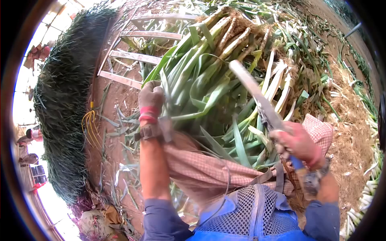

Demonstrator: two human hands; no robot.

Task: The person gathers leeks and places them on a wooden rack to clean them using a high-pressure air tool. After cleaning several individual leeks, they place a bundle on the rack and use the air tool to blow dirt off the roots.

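Right fingers clench the knife; left fingers curl, grasp unclear, at the leaf ends; leeks run forward-right from these, roots farthest.

You're in what looks like a farm's vegetable-trimming area — a brown earth floor strewn with pale green leaf scraps, a heap of long green-and-white stalks, a long bank of dark-green leaves and a tan layer of stringy, root-like fibres.

right hand: blurred | blade: handle partly hidden by fingers | blue vest: cut by bottom edge
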